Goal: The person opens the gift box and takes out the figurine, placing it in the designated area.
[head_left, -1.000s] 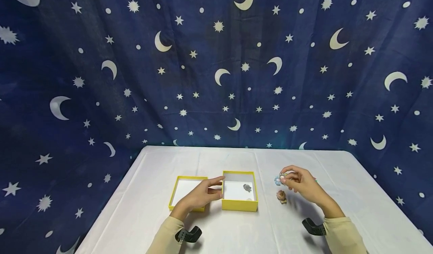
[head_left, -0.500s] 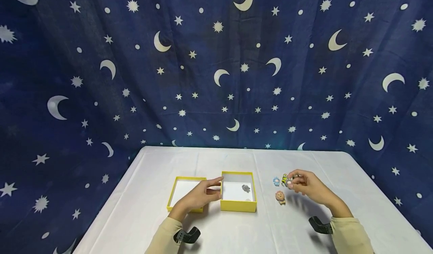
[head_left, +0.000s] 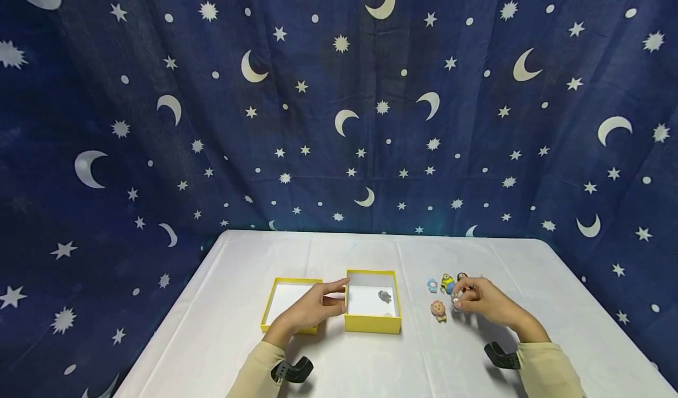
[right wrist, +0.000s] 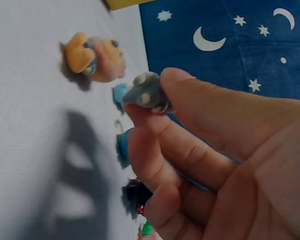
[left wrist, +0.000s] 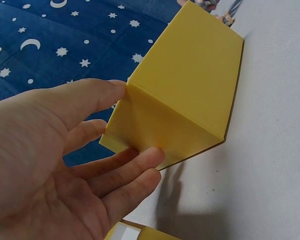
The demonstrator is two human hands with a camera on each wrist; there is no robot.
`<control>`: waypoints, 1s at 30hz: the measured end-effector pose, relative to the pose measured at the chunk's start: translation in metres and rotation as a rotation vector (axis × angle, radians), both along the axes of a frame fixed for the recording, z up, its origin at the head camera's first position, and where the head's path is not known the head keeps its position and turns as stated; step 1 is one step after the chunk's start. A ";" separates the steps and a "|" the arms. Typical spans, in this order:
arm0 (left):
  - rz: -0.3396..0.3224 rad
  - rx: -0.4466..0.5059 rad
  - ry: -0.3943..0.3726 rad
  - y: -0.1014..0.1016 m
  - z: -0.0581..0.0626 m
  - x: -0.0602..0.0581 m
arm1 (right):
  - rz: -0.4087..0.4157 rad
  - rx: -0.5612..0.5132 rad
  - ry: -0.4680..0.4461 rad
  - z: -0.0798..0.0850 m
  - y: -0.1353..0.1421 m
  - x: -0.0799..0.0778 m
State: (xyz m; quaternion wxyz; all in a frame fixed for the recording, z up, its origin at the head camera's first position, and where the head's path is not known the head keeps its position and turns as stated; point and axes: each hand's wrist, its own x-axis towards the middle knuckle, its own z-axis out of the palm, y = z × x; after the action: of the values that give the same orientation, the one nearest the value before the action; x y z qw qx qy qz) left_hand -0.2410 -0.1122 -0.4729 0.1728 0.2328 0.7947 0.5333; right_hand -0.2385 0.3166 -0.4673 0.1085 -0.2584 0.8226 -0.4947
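My left hand (head_left: 312, 307) touches the left outer wall of a yellow box (head_left: 373, 325); in the left wrist view its fairly straight fingers (left wrist: 135, 170) rest against that wall. Inside the white-lined box lies a small grey figurine (head_left: 384, 296). To the right, my right hand (head_left: 484, 301) pinches another small grey figurine (right wrist: 149, 92) between thumb and fingers, just above the tablecloth. Near it are a brown lion-like figurine (head_left: 438, 310), a light blue figurine (head_left: 432, 285) and a yellow-and-blue figurine (head_left: 447, 282). A dark-topped figurine (head_left: 462, 277) is partly hidden behind my fingers.
A shallow yellow tray like a box lid (head_left: 266, 309) lies left of the box, partly behind my left hand. A white cloth (head_left: 371, 365) covers the table. Behind it hangs a dark blue curtain (head_left: 318, 80) with moons and stars.
My right hand has moved right and lower with the grey figurine, uncovering the yellow-and-blue figurine and part of the dark-topped one. My left hand stays at the box.
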 end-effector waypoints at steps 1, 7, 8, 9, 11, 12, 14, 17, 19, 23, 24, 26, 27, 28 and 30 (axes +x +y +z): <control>0.000 0.000 0.000 0.000 0.000 0.000 | -0.002 0.013 0.000 -0.001 -0.001 0.000; 0.005 0.004 0.005 -0.001 0.001 -0.001 | -0.035 0.092 0.006 -0.006 -0.006 0.001; 0.004 0.004 0.005 -0.001 0.001 -0.001 | -0.039 0.102 0.008 -0.007 -0.006 0.001; 0.003 0.003 0.006 -0.001 0.001 -0.001 | -0.046 0.111 0.008 -0.008 -0.007 0.002; 0.001 0.003 0.004 -0.001 0.000 -0.001 | -0.057 0.123 0.013 -0.009 -0.009 0.003; 0.000 0.002 0.004 0.000 0.000 -0.001 | -0.063 0.129 0.015 -0.010 -0.009 0.003; -0.002 0.002 0.002 0.000 0.000 -0.001 | -0.078 0.144 0.040 -0.011 -0.009 0.003; -0.002 0.006 0.005 0.000 0.001 0.000 | -0.107 0.165 0.067 -0.013 -0.010 0.003; -0.003 0.005 0.011 0.000 0.001 0.000 | -0.132 0.183 0.080 -0.013 -0.009 0.003; -0.006 -0.002 0.018 0.000 0.000 -0.001 | -0.168 0.221 0.084 -0.013 -0.009 0.003; -0.005 -0.005 0.019 0.000 0.000 -0.001 | -0.173 0.234 0.085 -0.014 -0.009 0.003; -0.005 -0.006 0.019 0.000 0.000 -0.001 | -0.177 0.254 0.087 -0.014 -0.008 0.003; -0.004 -0.006 0.019 0.000 0.000 -0.001 | -0.178 0.261 0.088 -0.015 -0.008 0.003; -0.004 -0.007 0.020 0.000 0.000 -0.001 | -0.179 0.265 0.085 -0.015 -0.009 0.003; -0.004 -0.007 0.021 0.000 0.000 -0.001 | -0.185 0.267 0.079 -0.015 -0.008 0.003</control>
State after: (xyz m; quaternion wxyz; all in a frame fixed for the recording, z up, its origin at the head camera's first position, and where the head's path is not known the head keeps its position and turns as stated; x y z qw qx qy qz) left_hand -0.2419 -0.1122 -0.4730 0.1661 0.2394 0.7979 0.5277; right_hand -0.2359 0.3084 -0.4826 0.0636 -0.1842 0.9050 -0.3782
